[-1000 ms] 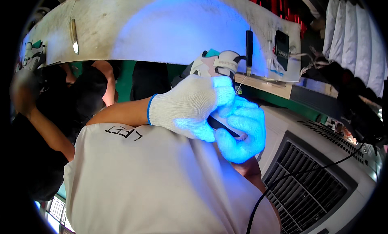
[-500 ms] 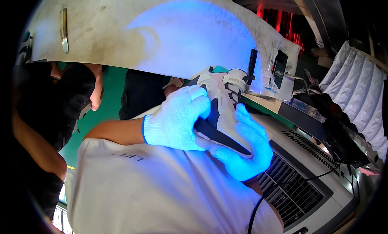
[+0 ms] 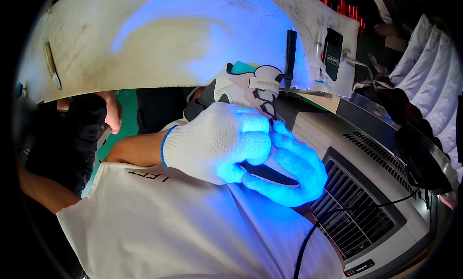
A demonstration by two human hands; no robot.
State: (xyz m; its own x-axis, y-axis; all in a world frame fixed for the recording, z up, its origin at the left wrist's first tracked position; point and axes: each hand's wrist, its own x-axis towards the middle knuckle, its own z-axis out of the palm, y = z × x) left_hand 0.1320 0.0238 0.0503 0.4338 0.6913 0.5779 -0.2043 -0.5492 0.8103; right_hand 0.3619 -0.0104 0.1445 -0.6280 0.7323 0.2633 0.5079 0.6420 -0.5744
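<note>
A white, pink and grey sneaker (image 3: 245, 90) with black laces and a teal lining lies across my lap, its toe toward me. My right hand (image 3: 301, 170), in a white knit glove lit blue, wraps round the toe end, fingers on one side and thumb along the other. Over the sneaker's side rests my left hand (image 3: 217, 143), in a matching glove with blue cuff trim. Its fingers are curled closed, and whatever they grip is hidden. Between both hands a dark strip of the shoe (image 3: 270, 174) shows.
A worn pale table (image 3: 159, 52) lies ahead under blue light. On it are a wooden-handled knife (image 3: 51, 67) and a black phone (image 3: 333, 55). A black handle (image 3: 290, 57) stands at its edge. A grilled grey machine (image 3: 359, 206) with a cable is at right. Another person's leg (image 3: 91, 125) is at left.
My left hand has moved rightward across the sneaker, covering more of its side and dark strip. The whole view has shifted a little. My right hand still holds the toe.
</note>
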